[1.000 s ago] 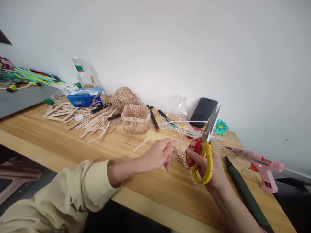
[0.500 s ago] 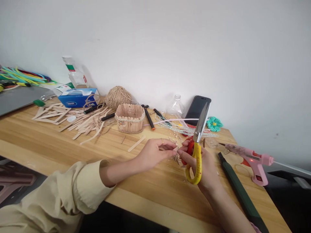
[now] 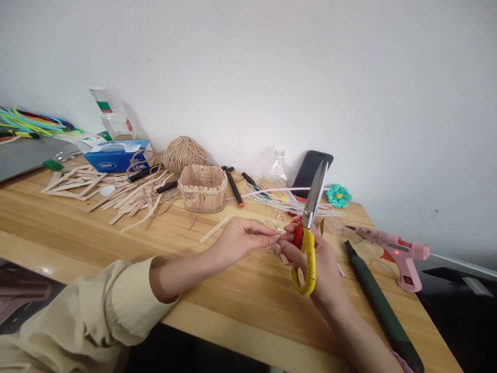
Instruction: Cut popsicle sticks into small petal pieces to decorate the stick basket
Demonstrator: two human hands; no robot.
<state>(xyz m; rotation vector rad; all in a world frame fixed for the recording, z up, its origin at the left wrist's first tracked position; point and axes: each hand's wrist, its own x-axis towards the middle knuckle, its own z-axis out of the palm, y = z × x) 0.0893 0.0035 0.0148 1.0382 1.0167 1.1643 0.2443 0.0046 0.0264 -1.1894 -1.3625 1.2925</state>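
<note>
The left hand [image 3: 240,239] pinches a pale, likely fragile sliver [image 3: 277,237]; the right hand [image 3: 324,267] grips stiff red-and-yellow-handled steel scissors [image 3: 309,239], best held by the handles.

We hold scissors [image 3: 309,241] blades-up, right hand [image 3: 323,263]; left hand [image 3: 241,239] pinches tiny pale sliver [image 3: 277,237] beside it. Stick basket [image 3: 204,202] stands beyond.

No lettering is legible, the oval logo [image 3: 107,166] on the blue box [image 3: 130,161] being too blurred.
</note>
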